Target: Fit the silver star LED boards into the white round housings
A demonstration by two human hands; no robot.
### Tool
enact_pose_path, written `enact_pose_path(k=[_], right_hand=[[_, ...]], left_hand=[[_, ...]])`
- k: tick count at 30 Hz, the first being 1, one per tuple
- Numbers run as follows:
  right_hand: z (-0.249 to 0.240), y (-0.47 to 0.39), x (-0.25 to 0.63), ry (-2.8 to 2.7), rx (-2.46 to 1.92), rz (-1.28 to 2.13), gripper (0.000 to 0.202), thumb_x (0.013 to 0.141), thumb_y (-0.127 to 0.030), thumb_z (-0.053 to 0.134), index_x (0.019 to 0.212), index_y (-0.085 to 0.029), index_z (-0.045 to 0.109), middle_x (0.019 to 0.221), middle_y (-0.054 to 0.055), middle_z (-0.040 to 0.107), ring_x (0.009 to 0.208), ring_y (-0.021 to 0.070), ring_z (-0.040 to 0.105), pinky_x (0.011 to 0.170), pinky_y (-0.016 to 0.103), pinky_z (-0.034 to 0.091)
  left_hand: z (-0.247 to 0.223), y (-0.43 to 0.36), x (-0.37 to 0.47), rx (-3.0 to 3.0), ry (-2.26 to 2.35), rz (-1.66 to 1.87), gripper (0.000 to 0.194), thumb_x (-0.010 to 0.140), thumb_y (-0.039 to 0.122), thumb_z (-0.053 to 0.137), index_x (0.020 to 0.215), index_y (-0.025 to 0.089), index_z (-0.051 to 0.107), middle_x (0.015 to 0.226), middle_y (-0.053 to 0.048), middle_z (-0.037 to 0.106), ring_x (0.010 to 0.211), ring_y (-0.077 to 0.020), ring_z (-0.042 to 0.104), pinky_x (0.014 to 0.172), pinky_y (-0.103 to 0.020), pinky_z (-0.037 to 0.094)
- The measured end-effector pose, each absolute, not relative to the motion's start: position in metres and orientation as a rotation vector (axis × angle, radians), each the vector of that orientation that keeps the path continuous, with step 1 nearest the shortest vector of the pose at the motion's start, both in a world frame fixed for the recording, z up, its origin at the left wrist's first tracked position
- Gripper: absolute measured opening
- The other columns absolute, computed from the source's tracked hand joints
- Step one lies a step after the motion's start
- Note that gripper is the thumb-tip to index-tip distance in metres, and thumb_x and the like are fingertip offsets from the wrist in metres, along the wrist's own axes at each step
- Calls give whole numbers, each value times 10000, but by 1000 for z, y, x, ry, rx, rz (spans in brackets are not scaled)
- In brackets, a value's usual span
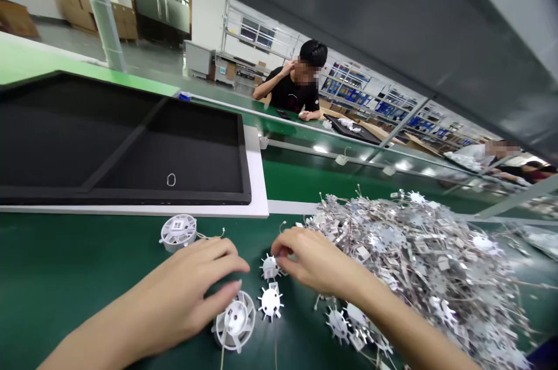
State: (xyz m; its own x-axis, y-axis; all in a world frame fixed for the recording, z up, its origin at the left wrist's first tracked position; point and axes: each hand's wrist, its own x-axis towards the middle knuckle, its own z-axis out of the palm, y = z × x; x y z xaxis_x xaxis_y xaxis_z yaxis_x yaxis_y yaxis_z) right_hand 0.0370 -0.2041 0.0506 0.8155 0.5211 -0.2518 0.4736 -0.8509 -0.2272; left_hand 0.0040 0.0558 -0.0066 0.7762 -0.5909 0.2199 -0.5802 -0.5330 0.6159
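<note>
My left hand (192, 294) is open, thumb and fingers apart, above the green table beside a white round spoked housing (244, 332) with a wire running toward me. My right hand (316, 257) has its thumb and index finger pinched at the edge of a small silver plate with prongs around its rim (270, 267). Just below it lies a second pronged plate (271, 302), its thin wire trailing toward me. Another white spoked housing (178, 232), carrying a square label, stands beyond my left hand, and a short wire comes from its side.
A large heap of wired silver plates (418, 265) covers the right side. At the back left, a black framed tray (213, 194) on a white board holds a small pale loop (171, 179). A dark shelf (370, 27) hangs overhead. A person (300, 85) sits across the bench.
</note>
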Motion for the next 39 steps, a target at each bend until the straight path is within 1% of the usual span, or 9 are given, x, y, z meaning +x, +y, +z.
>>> enact_pose_path(k=[4,10,14,18,21,26,31,35,39], right_hand=[[43,-202,28,-778,-2788,482,408,905,-328,808,1276,-185,715,1203,110,741,1140,311,676,919,401,517],[42,-201,18,-667,-2687,436,198,893,-100,717,1066,-189,681,999,69,729,954,254,665,846,369,483],[54,-197,15,-521,-2450,306,126,993,-236,663,1115,-215,633,947,20,699,821,173,648,718,288,502],[54,-176,8,-511,-2032,128,163,921,-263,715,1071,-219,669,879,0,651,743,147,595,663,268,493],[44,-163,3,-543,-1972,74,153,928,-216,658,1078,-220,681,920,21,650,801,158,600,667,268,492],[34,-167,4,-403,-1878,292,424,917,-285,705,1330,-209,639,1094,70,700,729,135,589,635,272,486],[39,-178,6,-383,-1770,476,227,1014,-310,591,1059,-167,761,819,38,706,729,141,591,627,253,419],[41,-181,3,-461,-1893,470,293,1034,-295,546,873,-163,752,696,-4,628,557,92,379,525,263,288],[39,-183,3,-450,-1913,477,325,1037,-294,532,825,-168,744,765,14,703,545,91,397,529,267,327]], left_hand=[[-6,56,10,2278,-853,114,307,1079,326,442,1121,276,742,1079,-44,733,949,-212,679,829,-324,537],[0,52,10,2167,-674,99,296,1050,374,484,1044,253,753,1027,-43,749,976,-230,676,894,-372,529],[6,46,10,2017,-511,-8,300,1018,468,546,1111,254,735,1068,-49,755,988,-233,707,857,-364,589],[9,39,9,1782,-411,-170,457,952,579,632,1231,217,652,1109,-84,776,1012,-246,764,823,-359,656],[10,34,8,1582,-351,-296,471,896,599,729,1135,200,652,1003,-77,787,895,-235,779,738,-335,668],[14,35,12,1405,-207,-359,503,831,603,852,1020,177,662,747,-1,715,628,-130,693,628,-245,624],[23,37,11,1301,-105,-455,537,763,599,926,986,162,707,732,-5,710,652,-102,666,585,-161,562],[23,36,8,1188,22,-532,551,699,629,957,916,166,751,733,6,694,626,-85,623,598,-164,566],[20,37,10,1188,45,-563,462,695,534,994,872,166,780,741,12,681,613,-66,594,586,-148,543]])
